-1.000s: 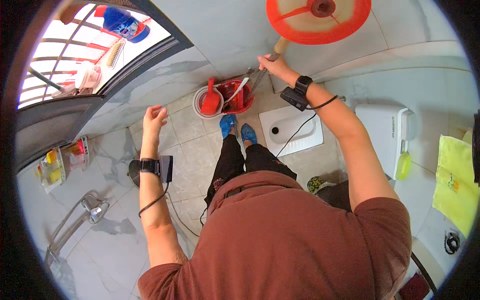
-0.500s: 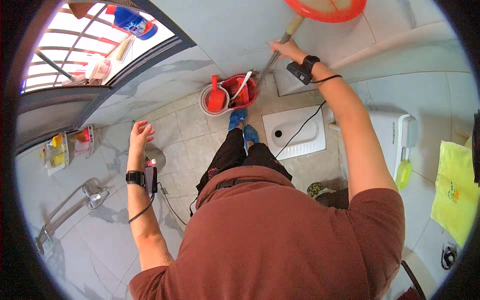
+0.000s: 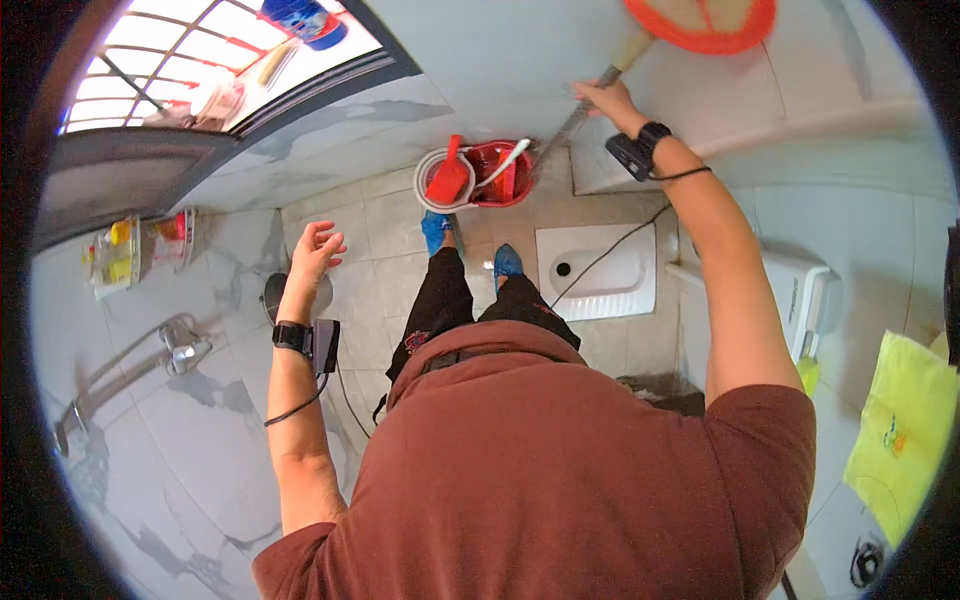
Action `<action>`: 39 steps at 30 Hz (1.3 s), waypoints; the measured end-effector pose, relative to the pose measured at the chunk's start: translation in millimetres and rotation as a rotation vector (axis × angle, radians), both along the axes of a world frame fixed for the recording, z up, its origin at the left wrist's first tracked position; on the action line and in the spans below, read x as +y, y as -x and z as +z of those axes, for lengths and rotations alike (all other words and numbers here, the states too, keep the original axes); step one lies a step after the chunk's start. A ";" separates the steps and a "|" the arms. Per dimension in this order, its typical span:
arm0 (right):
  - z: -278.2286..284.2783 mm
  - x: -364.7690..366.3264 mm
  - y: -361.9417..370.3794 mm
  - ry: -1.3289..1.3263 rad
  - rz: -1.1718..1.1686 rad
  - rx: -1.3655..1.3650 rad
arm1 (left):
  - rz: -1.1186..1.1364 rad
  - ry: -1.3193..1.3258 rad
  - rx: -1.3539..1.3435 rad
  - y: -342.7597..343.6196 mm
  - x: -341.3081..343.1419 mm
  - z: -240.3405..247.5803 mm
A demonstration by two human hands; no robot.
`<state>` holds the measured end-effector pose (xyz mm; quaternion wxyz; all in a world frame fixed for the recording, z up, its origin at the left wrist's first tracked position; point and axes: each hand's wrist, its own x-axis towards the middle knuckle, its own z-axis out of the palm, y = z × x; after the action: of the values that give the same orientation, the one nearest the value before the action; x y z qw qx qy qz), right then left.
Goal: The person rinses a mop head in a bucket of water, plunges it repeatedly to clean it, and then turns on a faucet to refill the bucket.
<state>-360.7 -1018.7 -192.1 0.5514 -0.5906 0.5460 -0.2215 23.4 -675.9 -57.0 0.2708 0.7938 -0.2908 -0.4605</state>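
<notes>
My right hand (image 3: 612,103), raised at the upper right, is closed around the grey pole of a long-handled tool (image 3: 573,125). Its wide flat head (image 3: 715,22), with a red-orange rim and a pale middle, is at the top, partly cut off by the picture's edge. The pole's lower end, blurred, slants down beside a red bucket (image 3: 522,196). In that bucket are a red item and a white-handled thing (image 3: 505,162). A red scoop (image 3: 447,181) lies over the adjoining pale round bucket (image 3: 424,188). My left hand (image 3: 317,250) hangs empty at the left, fingers apart and loosely bent.
A white squat toilet (image 3: 598,270) is set in the tiled floor right of my blue-covered feet (image 3: 508,261). A dark bin (image 3: 275,296) stands by the left wall, under my left hand. Wall shelves (image 3: 120,257), a shower mixer (image 3: 182,345) and a yellow towel (image 3: 905,425) line the sides.
My right hand and the tool have shifted slightly right in the picture. My feet have moved apart, the left one stepping left. The left hand is a little further right.
</notes>
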 end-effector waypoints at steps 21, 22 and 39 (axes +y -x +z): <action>-27.0 -22.2 10.4 -0.113 0.054 -0.055 | 0.128 0.045 0.009 -49.6 136.2 -40.2; -16.9 -14.4 7.7 -0.123 0.037 -0.091 | 0.166 0.031 0.048 -48.6 139.5 -35.3; -47.0 52.7 6.3 -0.347 0.274 0.077 | 0.332 -0.117 -0.154 -76.5 235.1 -90.2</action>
<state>-367.0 -965.9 -239.1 0.6482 -0.5637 0.5113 -0.0244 99.8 -440.8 -147.2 0.2735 0.8782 -0.1484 -0.3632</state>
